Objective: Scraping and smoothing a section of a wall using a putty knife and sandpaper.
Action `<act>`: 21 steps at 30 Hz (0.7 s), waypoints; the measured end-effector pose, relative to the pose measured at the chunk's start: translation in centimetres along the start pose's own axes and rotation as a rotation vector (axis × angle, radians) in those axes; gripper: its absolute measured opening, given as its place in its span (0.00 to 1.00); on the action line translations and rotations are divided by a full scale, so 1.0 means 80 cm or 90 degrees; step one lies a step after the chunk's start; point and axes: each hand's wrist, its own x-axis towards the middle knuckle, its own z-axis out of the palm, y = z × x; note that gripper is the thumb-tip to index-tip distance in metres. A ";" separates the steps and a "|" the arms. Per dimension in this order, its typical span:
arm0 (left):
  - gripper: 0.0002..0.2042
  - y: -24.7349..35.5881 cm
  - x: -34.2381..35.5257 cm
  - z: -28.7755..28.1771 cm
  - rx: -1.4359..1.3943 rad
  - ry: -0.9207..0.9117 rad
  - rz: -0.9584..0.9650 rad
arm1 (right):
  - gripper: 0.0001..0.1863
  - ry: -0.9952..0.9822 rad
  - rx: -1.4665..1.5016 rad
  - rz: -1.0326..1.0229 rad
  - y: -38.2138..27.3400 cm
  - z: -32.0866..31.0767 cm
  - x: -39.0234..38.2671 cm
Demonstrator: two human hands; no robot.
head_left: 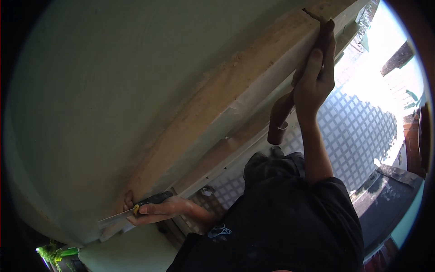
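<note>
My left hand is closed around the dark handle of a flat-bladed tool with a yellow detail near its grip. Its thin grey blade points left, close to the lower end of a long tan, rough edge. I cannot make out the exact kind of tool or whether the blade touches the edge. Higher up on the right, my right hand lies along the side of the same edge, fingers stretched upward. Just beyond its fingertips a dark crack cuts the edge.
A broad pale green surface fills the left. Below the edge hangs a brown pipe. The floor has patterned grey-and-white tiles. At the right stands a dark, dusty-topped piece; green foliage shows at lower left.
</note>
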 end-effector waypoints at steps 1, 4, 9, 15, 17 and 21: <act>0.20 0.001 0.001 0.001 0.010 0.002 0.017 | 0.27 0.035 -0.035 -0.011 0.010 0.000 0.005; 0.20 0.008 -0.002 0.004 0.019 -0.005 -0.012 | 0.27 0.023 -0.001 0.048 -0.019 0.011 -0.038; 0.20 0.005 -0.002 0.005 0.005 0.006 -0.020 | 0.34 -0.314 -0.062 -0.287 -0.008 -0.002 -0.096; 0.20 0.008 -0.004 0.004 -0.023 0.008 -0.040 | 0.27 0.000 -0.085 -0.141 0.017 0.001 -0.028; 0.20 0.011 -0.006 0.003 -0.046 0.013 -0.046 | 0.28 -0.025 0.001 -0.029 -0.010 0.009 -0.053; 0.20 0.015 -0.004 0.005 -0.021 0.008 -0.052 | 0.35 -0.275 -0.031 -0.267 -0.041 0.024 -0.122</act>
